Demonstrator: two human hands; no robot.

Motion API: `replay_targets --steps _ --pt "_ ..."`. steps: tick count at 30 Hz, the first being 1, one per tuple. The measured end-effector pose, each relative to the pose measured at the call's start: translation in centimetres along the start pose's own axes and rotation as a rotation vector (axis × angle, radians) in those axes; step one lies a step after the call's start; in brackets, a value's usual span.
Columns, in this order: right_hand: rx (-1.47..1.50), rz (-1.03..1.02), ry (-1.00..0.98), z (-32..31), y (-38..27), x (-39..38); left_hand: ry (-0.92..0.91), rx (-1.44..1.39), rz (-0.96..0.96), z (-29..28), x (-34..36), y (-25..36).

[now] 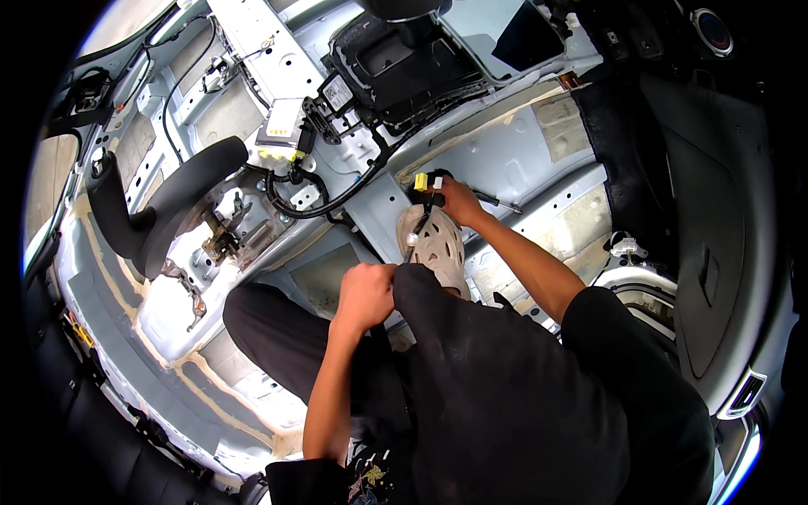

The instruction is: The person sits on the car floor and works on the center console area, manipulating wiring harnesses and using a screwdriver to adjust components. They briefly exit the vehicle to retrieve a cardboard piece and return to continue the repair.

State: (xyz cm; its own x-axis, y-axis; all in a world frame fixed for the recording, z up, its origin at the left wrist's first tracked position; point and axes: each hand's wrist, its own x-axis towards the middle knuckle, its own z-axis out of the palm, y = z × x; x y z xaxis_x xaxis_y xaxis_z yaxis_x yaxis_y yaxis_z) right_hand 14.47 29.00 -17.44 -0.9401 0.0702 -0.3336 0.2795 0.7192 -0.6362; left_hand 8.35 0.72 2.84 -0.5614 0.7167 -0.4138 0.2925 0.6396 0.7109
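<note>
My right hand is closed around a dark wiring harness near the floor, just beyond my beige clog. A yellow connector and a white connector stick out beside its fingers. From there a dark cable with a pale piece on it runs back over the clog toward my knee. My left hand makes a fist against that knee, near the cable's lower end. What its fingers hold, if anything, is hidden. A thin dark rod-like piece lies right of my right hand.
I crouch in a stripped car interior with bare metal floor. A black curved seat-frame part and metal brackets stand at left. A silver module with thick black cables sits ahead. The door panel bounds the right.
</note>
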Motion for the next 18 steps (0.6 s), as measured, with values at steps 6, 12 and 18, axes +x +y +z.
replay_targets --steps 6,12,18 --pt "0.037 0.056 -0.003 -0.7 -2.2 -0.2 0.048 -0.096 -0.327 0.4 0.5 -1.7" --pt "0.064 -0.059 0.06 -0.9 -2.3 0.0 -0.082 0.031 0.071 1.6 -0.5 -1.5" --pt "0.249 -0.023 0.087 -0.1 -0.6 -0.5 -0.182 -0.073 0.032 -0.2 -0.2 -0.7"
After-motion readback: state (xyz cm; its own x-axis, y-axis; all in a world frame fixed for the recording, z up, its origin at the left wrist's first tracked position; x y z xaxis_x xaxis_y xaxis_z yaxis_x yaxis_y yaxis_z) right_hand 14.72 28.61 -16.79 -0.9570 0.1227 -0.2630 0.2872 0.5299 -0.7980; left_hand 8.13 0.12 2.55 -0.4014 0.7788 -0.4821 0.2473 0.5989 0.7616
